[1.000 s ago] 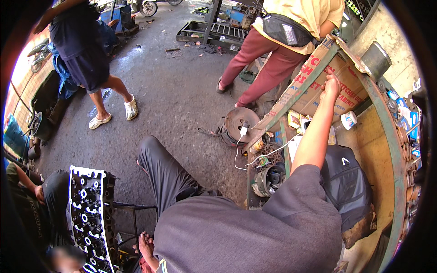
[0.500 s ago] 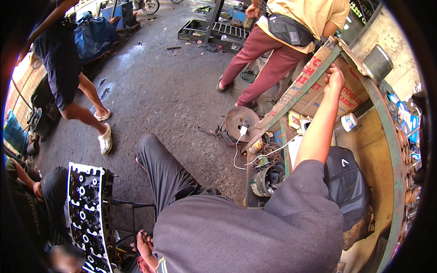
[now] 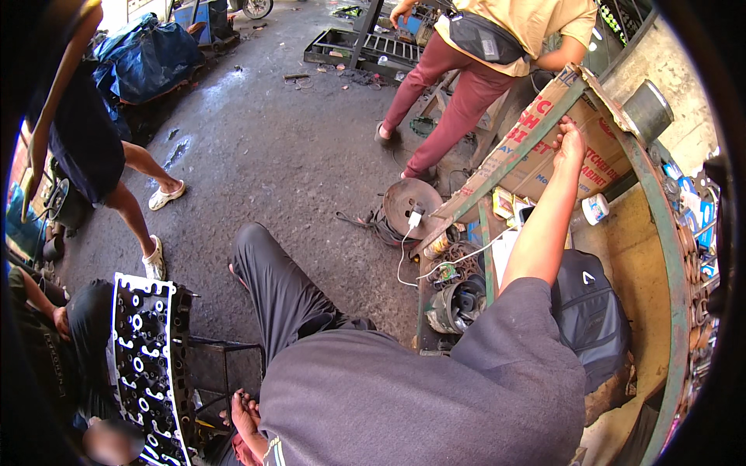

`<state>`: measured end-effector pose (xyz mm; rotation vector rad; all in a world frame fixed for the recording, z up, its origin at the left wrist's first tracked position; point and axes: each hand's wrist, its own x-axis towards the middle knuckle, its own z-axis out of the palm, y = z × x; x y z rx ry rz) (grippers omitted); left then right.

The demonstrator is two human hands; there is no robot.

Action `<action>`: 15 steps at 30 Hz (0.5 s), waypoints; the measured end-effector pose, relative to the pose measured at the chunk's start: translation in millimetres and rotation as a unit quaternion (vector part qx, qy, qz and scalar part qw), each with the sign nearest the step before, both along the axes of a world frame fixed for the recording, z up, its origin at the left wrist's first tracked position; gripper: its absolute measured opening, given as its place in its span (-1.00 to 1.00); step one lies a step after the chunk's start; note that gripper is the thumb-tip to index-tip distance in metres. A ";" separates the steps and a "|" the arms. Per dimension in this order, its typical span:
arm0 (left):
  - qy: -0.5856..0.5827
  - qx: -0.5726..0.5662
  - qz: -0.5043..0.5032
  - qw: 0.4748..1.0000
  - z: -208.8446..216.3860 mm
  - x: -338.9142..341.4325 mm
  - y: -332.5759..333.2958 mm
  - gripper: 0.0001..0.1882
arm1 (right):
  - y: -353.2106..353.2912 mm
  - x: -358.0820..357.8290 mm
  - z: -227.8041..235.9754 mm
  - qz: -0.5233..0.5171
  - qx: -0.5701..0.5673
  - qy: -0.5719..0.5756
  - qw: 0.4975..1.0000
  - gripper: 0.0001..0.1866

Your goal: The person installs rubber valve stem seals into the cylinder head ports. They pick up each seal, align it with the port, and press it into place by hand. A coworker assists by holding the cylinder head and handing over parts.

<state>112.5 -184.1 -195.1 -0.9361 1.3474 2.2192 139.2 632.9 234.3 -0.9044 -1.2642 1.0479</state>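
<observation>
My right arm reaches up and out to the right. At its end my right hand (image 3: 571,142) is closed, its fingers curled beside a green metal bar (image 3: 519,158) and in front of a printed cardboard panel (image 3: 536,124). Whether anything small is in those fingers is hidden. Low at my left side, my left hand (image 3: 245,413) is closed with bent fingers near a black metal stand (image 3: 226,349). What it holds, if anything, cannot be made out. Further left a cylinder head (image 3: 148,365) with a pale, hole-filled face is propped up, apart from my hand.
Under the bar are a bucket of parts (image 3: 458,305), a black backpack (image 3: 592,318) and a white tub (image 3: 595,209). A charger (image 3: 416,217) with a white cable sits on a rusty disc (image 3: 400,203). Co-workers stand far left and ahead; another sits at lower left.
The standing person at left has stepped nearer and further left. The person ahead has shifted their arms and stance. My hands stay almost where they were.
</observation>
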 end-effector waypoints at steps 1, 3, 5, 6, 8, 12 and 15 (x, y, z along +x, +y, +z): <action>0.014 -0.012 -0.008 1.000 -0.2 -0.1 0.1 -0.67 | 0.5 0.5 -0.6 -0.013 -0.005 -0.007 1.000 -0.68; -0.004 0.002 0.007 1.000 -1.1 -0.1 -0.3 -0.67 | 0.1 1.5 -2.6 -0.039 -0.012 -0.022 0.999 -0.68; -0.006 0.002 0.007 1.000 -2.5 -0.3 -1.2 -0.66 | -2.3 2.5 -6.0 -0.028 -0.014 -0.025 0.999 -0.69; -0.007 0.001 0.004 1.000 -3.2 -0.3 -1.8 -0.66 | -3.9 2.9 -7.7 -0.025 -0.017 -0.029 0.999 -0.69; -0.006 -0.007 0.001 1.000 -4.5 -0.6 -2.7 -0.65 | -6.6 3.0 -10.0 -0.019 -0.011 -0.021 1.000 -0.70; -0.007 -0.019 0.009 1.000 -6.5 -0.7 -2.9 -0.65 | -8.6 1.9 -6.1 -0.019 -0.014 -0.017 1.000 -0.72; -0.010 -0.014 0.016 1.000 -7.0 -0.3 -2.1 -0.65 | -7.4 -0.9 -1.4 -0.009 -0.017 -0.013 1.000 -0.73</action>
